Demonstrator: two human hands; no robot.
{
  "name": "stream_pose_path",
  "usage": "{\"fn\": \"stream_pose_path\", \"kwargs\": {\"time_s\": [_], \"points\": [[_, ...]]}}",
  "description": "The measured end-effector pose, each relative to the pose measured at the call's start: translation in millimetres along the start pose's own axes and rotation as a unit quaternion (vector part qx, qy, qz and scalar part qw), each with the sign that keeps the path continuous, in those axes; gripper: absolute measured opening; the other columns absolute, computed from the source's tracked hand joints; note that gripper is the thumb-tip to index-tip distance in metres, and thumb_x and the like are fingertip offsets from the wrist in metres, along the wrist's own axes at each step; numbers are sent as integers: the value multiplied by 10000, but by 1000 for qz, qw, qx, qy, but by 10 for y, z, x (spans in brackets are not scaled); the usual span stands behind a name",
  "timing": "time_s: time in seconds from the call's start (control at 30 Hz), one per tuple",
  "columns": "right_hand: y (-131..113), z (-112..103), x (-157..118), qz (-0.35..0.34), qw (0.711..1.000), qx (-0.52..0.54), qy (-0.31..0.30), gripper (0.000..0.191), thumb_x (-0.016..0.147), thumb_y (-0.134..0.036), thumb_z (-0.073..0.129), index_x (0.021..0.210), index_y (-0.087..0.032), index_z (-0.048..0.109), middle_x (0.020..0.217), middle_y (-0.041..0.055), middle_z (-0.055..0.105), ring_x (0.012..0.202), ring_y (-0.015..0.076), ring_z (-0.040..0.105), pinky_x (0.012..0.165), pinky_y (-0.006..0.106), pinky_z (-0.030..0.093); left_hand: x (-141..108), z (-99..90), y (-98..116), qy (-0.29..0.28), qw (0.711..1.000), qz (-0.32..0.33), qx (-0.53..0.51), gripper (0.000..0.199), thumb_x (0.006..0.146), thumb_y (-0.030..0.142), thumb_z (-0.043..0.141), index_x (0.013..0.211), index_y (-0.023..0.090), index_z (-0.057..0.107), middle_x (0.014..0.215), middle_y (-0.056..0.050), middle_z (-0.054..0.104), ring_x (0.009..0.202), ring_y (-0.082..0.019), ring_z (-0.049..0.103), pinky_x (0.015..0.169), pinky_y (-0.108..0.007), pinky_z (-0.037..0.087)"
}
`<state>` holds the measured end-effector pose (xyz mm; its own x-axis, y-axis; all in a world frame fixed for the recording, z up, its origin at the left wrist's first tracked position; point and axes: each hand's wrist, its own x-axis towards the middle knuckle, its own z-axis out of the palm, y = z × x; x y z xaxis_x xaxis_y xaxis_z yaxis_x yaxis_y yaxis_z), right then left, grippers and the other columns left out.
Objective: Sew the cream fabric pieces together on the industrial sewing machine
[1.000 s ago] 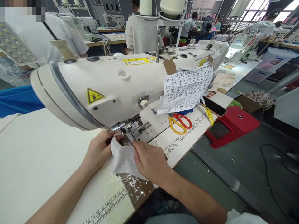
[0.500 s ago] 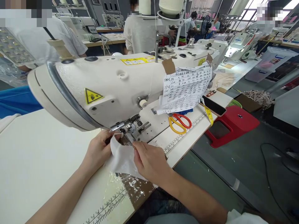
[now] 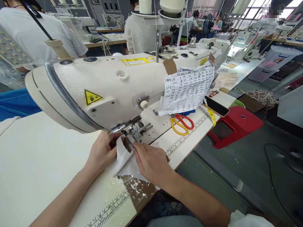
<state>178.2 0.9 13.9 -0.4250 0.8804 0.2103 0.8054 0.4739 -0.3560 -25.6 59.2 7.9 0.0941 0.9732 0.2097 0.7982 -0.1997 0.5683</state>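
Observation:
A white sewing machine (image 3: pixel 113 85) stands across the table, its needle area (image 3: pixel 132 129) just beyond my hands. White fabric (image 3: pixel 125 157) hangs in folds between the hands and reaches up to the metal guide. My left hand (image 3: pixel 101 151) is closed on the fabric's left edge, its fingertips partly hidden under the machine head. My right hand (image 3: pixel 151 160) pinches the fabric's right edge beside the metal guide, with its fingers curled.
Scissors with red and yellow handles (image 3: pixel 182 124) lie right of the needle area. Handwritten sheets (image 3: pixel 187 90) hang on the machine. A phone (image 3: pixel 216 106), a yellow tape measure (image 3: pixel 210 115) and a red stool (image 3: pixel 241 126) are farther right. People sit beyond.
My left hand has shifted slightly right and forward, and the fabric between the hands has folded into a narrower shape. My right hand has barely moved. The view has shifted slightly.

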Motion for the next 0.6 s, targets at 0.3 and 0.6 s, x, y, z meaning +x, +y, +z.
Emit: {"fn": "stream_pose_path", "kwargs": {"time_s": [0.3, 0.6], "points": [[8, 33, -6, -2, 1000, -8, 23, 185, 1026, -178, 469, 1168, -149, 585, 929, 66, 753, 759, 217, 733, 536, 304, 499, -10, -12, -32, 12, 1000, -13, -13, 339, 791, 517, 547, 874, 236, 718, 876, -59, 727, 775, -231, 669, 685, -344, 540], [-31, 46, 25, 12, 999, -32, 15, 164, 1014, -168, 525, 1157, -154, 604, 900, 68, 754, 742, 211, 732, 512, 278, 467, -41, -9, -115, 66, 983, 152, 83, 223, 908, 370, 526, 884, 235, 702, 852, -45, 729, 773, -211, 663, 655, -321, 545]]}}
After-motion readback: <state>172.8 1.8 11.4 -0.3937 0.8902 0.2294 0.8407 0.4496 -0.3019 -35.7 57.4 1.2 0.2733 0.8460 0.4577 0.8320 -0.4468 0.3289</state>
